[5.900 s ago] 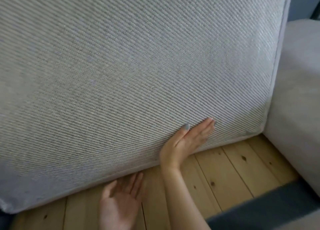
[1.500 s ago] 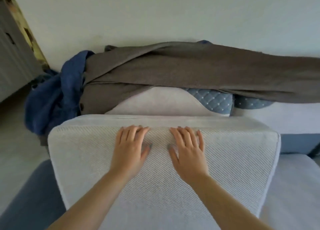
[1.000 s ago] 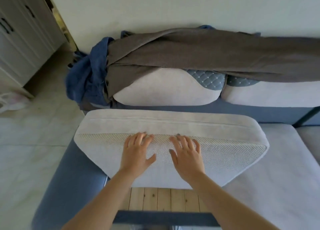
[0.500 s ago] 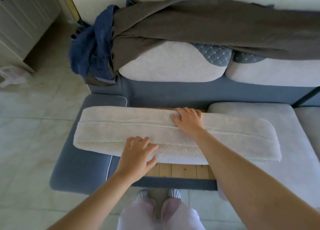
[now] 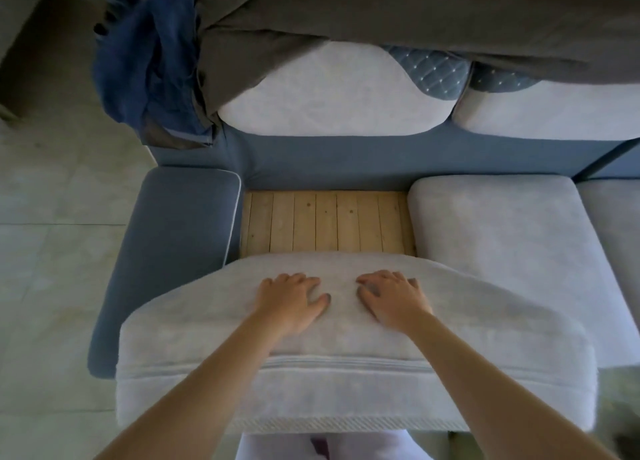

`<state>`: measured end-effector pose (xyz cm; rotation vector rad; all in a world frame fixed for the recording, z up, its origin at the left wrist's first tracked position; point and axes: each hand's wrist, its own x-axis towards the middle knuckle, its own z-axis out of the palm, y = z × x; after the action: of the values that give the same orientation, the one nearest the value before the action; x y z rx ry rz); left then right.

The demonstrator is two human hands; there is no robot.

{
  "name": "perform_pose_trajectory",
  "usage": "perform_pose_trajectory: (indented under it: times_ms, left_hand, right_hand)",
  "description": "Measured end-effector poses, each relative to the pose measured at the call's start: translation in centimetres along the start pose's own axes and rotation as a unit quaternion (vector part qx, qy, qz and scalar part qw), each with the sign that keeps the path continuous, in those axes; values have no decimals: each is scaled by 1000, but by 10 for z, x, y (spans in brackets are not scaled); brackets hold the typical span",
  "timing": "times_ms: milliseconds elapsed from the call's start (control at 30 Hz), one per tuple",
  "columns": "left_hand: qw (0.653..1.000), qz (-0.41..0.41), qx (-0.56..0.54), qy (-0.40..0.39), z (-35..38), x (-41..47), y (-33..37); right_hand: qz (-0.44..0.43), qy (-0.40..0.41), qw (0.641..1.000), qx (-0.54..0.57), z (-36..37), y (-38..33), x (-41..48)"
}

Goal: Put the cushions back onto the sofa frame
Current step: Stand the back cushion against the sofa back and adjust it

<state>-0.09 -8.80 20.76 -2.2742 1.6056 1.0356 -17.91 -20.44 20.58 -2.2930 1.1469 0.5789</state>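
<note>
While cushion (image 5: 485, 338) lies under both hands | left hand (image 5: 291, 303) spread, pressing it | right hand (image 5: 394, 300) likewise

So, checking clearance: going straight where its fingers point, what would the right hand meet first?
Past the cushion edge, the right hand passes over bare wooden slats; probably the blue backrest first, depth unclear.

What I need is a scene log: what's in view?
seat cushion: 1, light grey, over bay's front, under hands
wooden slats: 1 panel, tan, open left bay
fitted cushions: 2, light grey, right of bay
back cushions: 2, light grey, on backrest
sofa frame: 1, blue
draped cloth: 1, brown-grey, over backrest
quilted pillows: 2, blue, partly under draped cloth
bundled cloth: 1, blue, backrest's left end
floor tiles: pale, left
left hand: 1, flat on seat cushion
right hand: 1, same
</note>
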Motion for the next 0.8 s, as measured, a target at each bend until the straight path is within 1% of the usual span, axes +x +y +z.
perform_pose_trajectory:
  times_ms: [67,167,200,267,400,533,700,800]
  left_hand:
    - [999,-5,-3,-37,22,0,-3]
    - [995,-40,-16,-94,59,-5,-11]
    - [993,-49,-22,-105,69,-5,-15]
    - [993,-57,-38,-97,80,-5,-19]
    - [990,-59,-39,-119,81,2,-23]
    - [992,-61,-34,-107,77,5,-26]
    - [993,-51,-45,-98,61,11,-29]
    - [994,-50,-43,-87,51,12,-28]
  right_hand:
    - [21,-63,998,19,25,2,5]
    - [48,-124,991,23,68,12,-1]
    - [56,-128,990,24,79,14,-2]
    - [68,-120,990,24,90,16,-2]
    - [81,-144,986,12,93,15,3]
    - [81,-147,986,12,85,11,6]
    - [71,-121,990,10,70,8,10]
    - [70,-92,993,22,61,4,8]
